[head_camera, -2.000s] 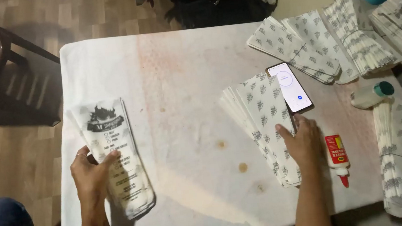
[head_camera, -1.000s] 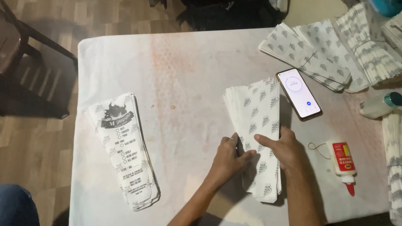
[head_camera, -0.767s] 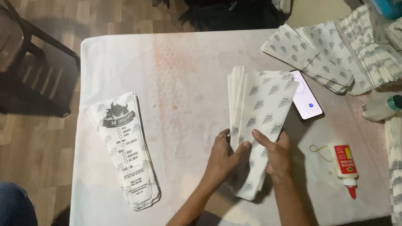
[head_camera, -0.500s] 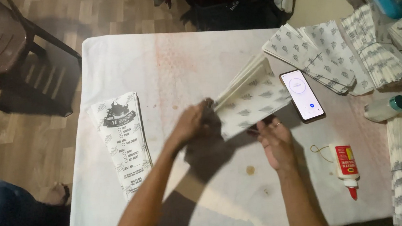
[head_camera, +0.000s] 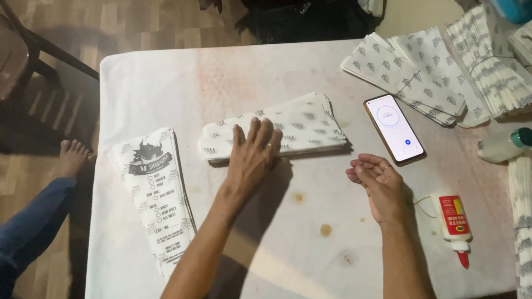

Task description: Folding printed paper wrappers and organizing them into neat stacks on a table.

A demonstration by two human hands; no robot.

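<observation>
Stack of paper bags [head_camera: 290, 131]: it lies crosswise in the middle of the white table [head_camera: 142, 83], long side running left to right, between the printed bags [head_camera: 156, 192] and the phone [head_camera: 394, 128].
Left hand [head_camera: 252, 157]: your palm lies flat on the front left part of the stack, fingers spread wide and straight, pressing down and not gripping anything.
Right hand [head_camera: 376, 181]: it hovers just above the table, a little in front of the phone and clear of the stack, palm turned partly up, fingers loosely curled and holding nothing.
Weight: the bags are thin paper, so judge the pile as light; a single bag would lift with almost no effort.
Stiffness: soft and floppy along its length. Lifted by one end, the pile would likely sag and fan out.
Slip: smooth sheets on each other tend to slide, so the top ones may shift under a sideways push.
Fragility: paper creases and tears easily; avoid pinching hard at a corner.
Where to hold: take both short ends at once, thumbs on top and fingers beneath, or press flat from above as you do.
Nearby: the glue bottle [head_camera: 455, 219] lies to the right of your right hand, and more bag bundles [head_camera: 440, 71] sit at the far right.
</observation>
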